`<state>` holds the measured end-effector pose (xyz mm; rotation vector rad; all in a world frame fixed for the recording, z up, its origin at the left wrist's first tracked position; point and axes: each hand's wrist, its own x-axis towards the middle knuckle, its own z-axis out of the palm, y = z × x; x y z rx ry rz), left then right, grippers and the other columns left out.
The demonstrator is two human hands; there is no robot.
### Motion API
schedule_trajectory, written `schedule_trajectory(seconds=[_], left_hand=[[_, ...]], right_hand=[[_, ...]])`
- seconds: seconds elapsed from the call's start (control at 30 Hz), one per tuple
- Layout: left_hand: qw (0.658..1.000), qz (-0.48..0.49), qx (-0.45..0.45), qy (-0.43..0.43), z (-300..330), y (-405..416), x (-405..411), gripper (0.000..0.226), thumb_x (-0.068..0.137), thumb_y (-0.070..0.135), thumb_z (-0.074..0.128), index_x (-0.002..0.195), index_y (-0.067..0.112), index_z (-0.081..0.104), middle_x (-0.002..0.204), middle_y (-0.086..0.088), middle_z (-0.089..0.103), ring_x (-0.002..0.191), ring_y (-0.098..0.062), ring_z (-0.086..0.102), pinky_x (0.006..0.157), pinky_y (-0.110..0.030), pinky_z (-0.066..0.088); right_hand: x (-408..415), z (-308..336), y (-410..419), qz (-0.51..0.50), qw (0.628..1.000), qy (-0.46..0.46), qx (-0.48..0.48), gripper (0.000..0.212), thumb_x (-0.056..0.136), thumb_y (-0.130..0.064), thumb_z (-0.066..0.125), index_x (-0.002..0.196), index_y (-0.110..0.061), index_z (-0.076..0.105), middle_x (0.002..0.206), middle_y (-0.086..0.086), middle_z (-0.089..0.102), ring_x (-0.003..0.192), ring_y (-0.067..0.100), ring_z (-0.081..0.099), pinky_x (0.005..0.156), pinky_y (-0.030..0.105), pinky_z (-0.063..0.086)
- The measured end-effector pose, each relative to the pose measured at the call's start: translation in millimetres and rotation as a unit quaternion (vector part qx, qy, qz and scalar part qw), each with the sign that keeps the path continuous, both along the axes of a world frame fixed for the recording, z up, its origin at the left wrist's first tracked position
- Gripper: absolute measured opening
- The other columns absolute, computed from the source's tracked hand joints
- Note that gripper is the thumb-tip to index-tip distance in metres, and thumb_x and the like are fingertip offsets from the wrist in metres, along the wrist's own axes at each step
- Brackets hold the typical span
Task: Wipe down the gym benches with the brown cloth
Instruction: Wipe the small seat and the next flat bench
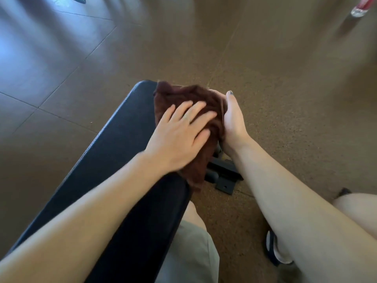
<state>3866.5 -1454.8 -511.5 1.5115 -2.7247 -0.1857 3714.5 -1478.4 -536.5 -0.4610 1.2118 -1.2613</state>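
A dark navy padded gym bench (114, 139) runs from the lower left toward the middle of the head view. The brown cloth (189, 97) lies bunched over the bench's far right end and hangs down its right side. My left hand (179, 135) lies flat on top of the cloth with fingers spread. My right hand (232, 119) cups the cloth's right edge from the side, thumb up, pressing it against the bench end.
The bench's black metal foot (224, 176) rests on the speckled brown rubber floor (285, 99) just under my right wrist. My legs and a sandalled foot (275, 252) are at the lower right. A bottle (361, 7) stands at the far top right.
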Motion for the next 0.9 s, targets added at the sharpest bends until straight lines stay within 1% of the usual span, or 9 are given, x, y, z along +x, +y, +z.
schedule_trajectory(seconds=[0.1,0.27,0.37,0.47,0.53,0.63,0.73,0.8,0.9], left_hand=[[1.0,0.021,-0.004,-0.008,-1.1,-24.8,-19.2,0.048,0.109,0.048,0.02,0.156,0.042,0.028,0.169,0.009,0.021,0.157,-0.021,0.014,0.128,-0.049,0.008],[1.0,-0.017,0.003,-0.02,1.5,62.2,17.8,0.048,0.109,0.049,0.021,0.157,0.047,0.022,0.171,0.012,0.008,0.159,-0.016,0.001,0.129,-0.046,0.002],[0.999,-0.032,0.021,-0.016,1.8,65.2,27.5,0.045,0.108,0.051,0.022,0.151,0.05,0.031,0.169,0.014,0.014,0.159,-0.014,0.005,0.128,-0.043,0.0],[0.999,-0.029,0.016,-0.001,0.8,24.8,4.3,0.041,0.106,0.051,0.028,0.146,0.051,0.038,0.166,0.013,0.024,0.156,-0.018,0.015,0.128,-0.047,0.008],[1.0,-0.03,-0.002,0.007,-2.3,-4.4,-12.8,0.038,0.105,0.049,0.032,0.141,0.049,0.043,0.163,0.012,0.03,0.153,-0.02,0.022,0.127,-0.052,0.016],[1.0,-0.011,-0.006,0.0,-2.4,-48.6,-42.5,0.036,0.102,0.049,0.033,0.134,0.045,0.05,0.153,0.01,0.045,0.145,-0.021,0.037,0.121,-0.052,0.024],[0.999,0.03,-0.002,-0.032,0.0,-76.0,-65.5,0.04,0.103,0.05,0.031,0.13,0.035,0.056,0.135,0.002,0.061,0.126,-0.027,0.055,0.109,-0.046,0.034],[0.999,0.038,-0.018,-0.02,-3.1,-73.0,-66.3,0.041,0.105,0.05,0.029,0.13,0.033,0.057,0.133,0.002,0.063,0.125,-0.026,0.056,0.109,-0.044,0.034],[0.998,0.045,-0.028,0.031,-0.8,-47.3,-44.8,0.04,0.108,0.047,0.03,0.141,0.037,0.051,0.149,0.009,0.051,0.142,-0.018,0.042,0.121,-0.045,0.024]], right_hand=[[-10.8,-0.6,0.5,0.028,0.999,-0.03,-0.003,0.074,0.108,-0.06,0.016,0.142,-0.011,0.06,0.135,0.01,0.068,0.128,0.022,0.064,0.118,0.042,0.041],[-13.3,-2.0,1.1,0.057,0.997,-0.053,0.002,0.069,0.106,-0.066,0.018,0.154,-0.025,0.046,0.149,0.006,0.058,0.134,0.025,0.057,0.119,0.05,0.039],[-11.1,-2.7,1.8,0.072,0.996,-0.054,0.001,0.067,0.107,-0.064,0.016,0.158,-0.027,0.038,0.157,0.004,0.05,0.141,0.025,0.051,0.119,0.049,0.038],[-15.7,2.5,0.9,0.06,0.997,-0.056,0.015,0.063,0.108,-0.061,0.015,0.136,-0.027,0.06,0.134,0.005,0.069,0.123,0.022,0.067,0.106,0.041,0.051],[-24.3,2.2,0.8,0.058,0.994,-0.085,0.029,0.065,0.107,-0.064,0.017,0.126,-0.027,0.066,0.121,0.008,0.076,0.113,0.024,0.072,0.097,0.04,0.055],[-33.0,-5.5,0.2,0.019,0.987,-0.153,0.052,0.075,0.103,-0.07,0.021,0.137,-0.019,0.063,0.126,0.015,0.073,0.12,0.033,0.068,0.108,0.048,0.049],[-27.9,-13.8,1.2,-0.013,0.981,-0.183,0.056,0.08,0.101,-0.072,0.023,0.142,-0.013,0.059,0.132,0.018,0.069,0.124,0.036,0.065,0.114,0.051,0.045],[-23.8,-12.3,1.4,-0.015,0.984,-0.17,0.059,0.08,0.101,-0.072,0.023,0.14,-0.014,0.062,0.129,0.016,0.071,0.121,0.035,0.068,0.11,0.05,0.049],[-16.0,-6.7,-0.5,-0.009,0.99,-0.125,0.07,0.081,0.101,-0.075,0.021,0.135,-0.017,0.066,0.124,0.014,0.074,0.115,0.032,0.071,0.104,0.048,0.054]])
